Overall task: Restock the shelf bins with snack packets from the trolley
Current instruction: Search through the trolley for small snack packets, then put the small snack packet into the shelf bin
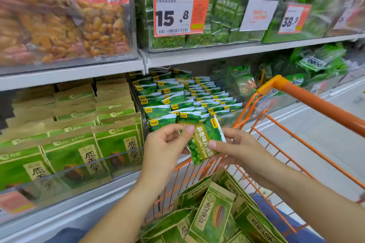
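A small green garlic-flavour pea packet point(203, 140) is held between both hands, just in front of a shelf bin point(177, 100) packed with rows of the same green packets. My left hand point(166, 148) pinches the packet's upper left edge with thumb and fingers. My right hand point(235, 148) pinches its right side; a ring shows on one finger. Below, the orange wire trolley point(308, 144) holds several larger green-and-brown snack packets point(213, 213) lying loose.
Left of the pea bin, a clear-fronted bin point(75, 144) holds upright green-and-brown packets. The upper shelf carries clear bins of orange snacks point(65, 21) and green pea bags, with price tags point(179, 12). The trolley handle point(320, 104) juts across the right; grey aisle floor lies beyond.
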The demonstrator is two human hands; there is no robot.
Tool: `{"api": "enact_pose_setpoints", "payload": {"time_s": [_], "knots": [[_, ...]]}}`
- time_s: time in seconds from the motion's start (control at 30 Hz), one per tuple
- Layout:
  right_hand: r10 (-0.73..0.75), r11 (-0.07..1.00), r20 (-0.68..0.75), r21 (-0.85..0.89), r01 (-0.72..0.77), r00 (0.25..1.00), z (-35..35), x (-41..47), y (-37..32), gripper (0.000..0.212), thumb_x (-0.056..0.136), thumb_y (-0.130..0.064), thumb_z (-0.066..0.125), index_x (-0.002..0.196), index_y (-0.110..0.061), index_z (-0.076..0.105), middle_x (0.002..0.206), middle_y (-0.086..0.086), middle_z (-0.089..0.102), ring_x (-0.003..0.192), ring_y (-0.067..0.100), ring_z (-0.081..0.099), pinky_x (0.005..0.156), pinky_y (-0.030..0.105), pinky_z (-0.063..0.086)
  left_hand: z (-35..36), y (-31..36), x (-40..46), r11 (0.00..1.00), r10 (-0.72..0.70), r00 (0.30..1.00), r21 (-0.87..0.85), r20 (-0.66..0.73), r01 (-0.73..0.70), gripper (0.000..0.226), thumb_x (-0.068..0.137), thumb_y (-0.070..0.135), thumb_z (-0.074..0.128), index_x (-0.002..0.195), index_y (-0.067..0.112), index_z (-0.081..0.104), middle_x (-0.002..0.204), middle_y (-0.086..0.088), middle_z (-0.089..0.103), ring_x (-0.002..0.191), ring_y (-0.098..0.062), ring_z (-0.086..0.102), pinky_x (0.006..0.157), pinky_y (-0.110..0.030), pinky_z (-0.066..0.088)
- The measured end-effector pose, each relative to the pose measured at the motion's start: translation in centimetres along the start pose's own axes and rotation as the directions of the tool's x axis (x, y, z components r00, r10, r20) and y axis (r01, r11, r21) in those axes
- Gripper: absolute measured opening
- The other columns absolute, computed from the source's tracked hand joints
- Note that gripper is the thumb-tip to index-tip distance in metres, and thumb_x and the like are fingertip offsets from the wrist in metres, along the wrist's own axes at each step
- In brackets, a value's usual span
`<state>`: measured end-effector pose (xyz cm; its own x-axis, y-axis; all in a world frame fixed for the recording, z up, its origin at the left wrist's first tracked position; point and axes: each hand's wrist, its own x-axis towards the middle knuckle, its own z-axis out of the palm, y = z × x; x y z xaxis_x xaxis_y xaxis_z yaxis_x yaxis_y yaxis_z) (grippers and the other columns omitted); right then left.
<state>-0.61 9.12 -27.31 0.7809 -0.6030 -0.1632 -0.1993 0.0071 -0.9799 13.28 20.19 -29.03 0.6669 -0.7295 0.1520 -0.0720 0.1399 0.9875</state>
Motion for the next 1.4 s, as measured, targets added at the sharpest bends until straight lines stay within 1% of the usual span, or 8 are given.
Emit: {"api": "enact_pose_setpoints", "payload": {"time_s": [0.07, 0.13, 0.33, 0.57, 0.67, 0.87, 1.03, 1.4], "knots": [[-0.004, 0.994, -0.113, 0.105, 0.016, 0.994, -0.4, 0.7, -0.5, 0.023, 0.073, -0.026, 0.072, 0.091, -0.013, 0.069, 0.077, -0.002, 0.067, 0.066, 0.009, 0.060, 0.053, 0.018, 0.044, -0.6, -0.5, 0.5, 0.888, 0.263, 0.965, 0.388, 0.010, -0.246, 0.019, 0.096, 0.030, 0.056, 0.094, 0.019, 0.071, 0.082, 0.015, 0.071, 0.079, 0.001, 0.063, 0.070, -0.017, 0.047], [-0.037, 0.993, -0.244, 0.096, 0.062, 0.969, -1.2, 2.0, -1.1, 0.010, 0.079, -0.021, 0.070, 0.087, -0.016, 0.069, 0.071, -0.007, 0.064, 0.063, 0.006, 0.056, 0.052, 0.015, 0.040, -1.1, -1.5, 1.7, 0.499, 0.500, 0.849, 0.746, 0.169, -0.442, 0.031, 0.098, 0.033, 0.046, 0.112, 0.017, 0.068, 0.115, 0.008, 0.067, 0.117, -0.010, 0.056, 0.099, -0.027, 0.043], [-0.175, 0.984, -0.406, -0.100, 0.147, 0.897, -3.4, 9.1, -3.0, 0.011, 0.086, -0.019, 0.069, 0.097, -0.016, 0.069, 0.082, -0.005, 0.063, 0.075, 0.006, 0.059, 0.059, 0.017, 0.045, -1.0, -4.2, 3.1, 0.093, 0.236, 0.914, 0.928, 0.331, -0.360, 0.061, 0.091, 0.047, 0.030, 0.136, 0.012, 0.053, 0.146, -0.017, 0.043, 0.139, -0.036, 0.034, 0.114, -0.049, 0.017], [-0.062, 0.993, -0.403, -0.114, 0.017, 0.913, -3.7, 21.0, -3.9, 0.021, 0.095, -0.007, 0.055, 0.116, -0.008, 0.051, 0.101, 0.006, 0.060, 0.083, 0.012, 0.067, 0.072, 0.027, 0.058, -1.1, -4.4, 3.7, 0.101, 0.229, 0.914, 0.926, 0.335, -0.364, 0.057, 0.091, 0.043, 0.033, 0.137, 0.014, 0.051, 0.143, -0.016, 0.047, 0.135, -0.032, 0.042, 0.114, -0.045, 0.022], [-0.012, 0.978, -0.380, -0.197, -0.069, 0.925, -3.0, 24.1, -3.9, 0.011, 0.091, -0.019, 0.063, 0.087, -0.015, 0.054, 0.111, 0.009, 0.058, 0.095, 0.020, 0.059, 0.090, 0.033, 0.050, -1.3, -4.4, 3.8, 0.107, 0.232, 0.908, 0.919, 0.348, -0.379, 0.055, 0.090, 0.039, 0.037, 0.136, 0.014, 0.053, 0.143, -0.015, 0.048, 0.135, -0.031, 0.042, 0.116, -0.041, 0.021], [0.043, 0.969, -0.338, -0.216, -0.122, 0.940, -1.8, 28.2, -1.9, 0.023, 0.084, -0.007, 0.067, 0.074, -0.018, 0.049, 0.111, 0.013, 0.061, 0.076, 0.015, 0.054, 0.073, 0.028, 0.051, -1.1, -4.4, 3.7, 0.137, 0.274, 0.902, 0.914, 0.334, -0.381, 0.049, 0.089, 0.031, 0.047, 0.135, 0.015, 0.053, 0.144, -0.012, 0.047, 0.137, -0.030, 0.037, 0.112, -0.039, 0.018], [0.031, 0.976, -0.322, -0.195, -0.098, 0.946, -1.7, 29.0, -1.6, 0.039, 0.075, -0.005, 0.078, 0.111, 0.001, 0.063, 0.103, 0.014, 0.069, 0.088, 0.028, 0.067, 0.082, 0.041, 0.057, -1.0, -4.4, 3.6, 0.168, 0.284, 0.905, 0.912, 0.318, -0.373, 0.045, 0.088, 0.026, 0.054, 0.131, 0.015, 0.055, 0.145, -0.013, 0.044, 0.140, -0.032, 0.033, 0.112, -0.041, 0.021], [-0.049, 0.921, -0.370, -0.375, -0.101, 0.928, -0.2, 26.8, -2.0, 0.058, 0.095, -0.030, 0.058, 0.144, -0.009, 0.034, 0.126, 0.010, 0.054, 0.101, 0.026, 0.055, 0.080, 0.038, 0.046, -1.2, -4.5, 3.5, 0.177, 0.256, 0.907, 0.907, 0.333, -0.383, 0.037, 0.088, 0.026, 0.053, 0.121, 0.015, 0.064, 0.143, -0.015, 0.047, 0.136, -0.031, 0.039, 0.114, -0.041, 0.020]]}}
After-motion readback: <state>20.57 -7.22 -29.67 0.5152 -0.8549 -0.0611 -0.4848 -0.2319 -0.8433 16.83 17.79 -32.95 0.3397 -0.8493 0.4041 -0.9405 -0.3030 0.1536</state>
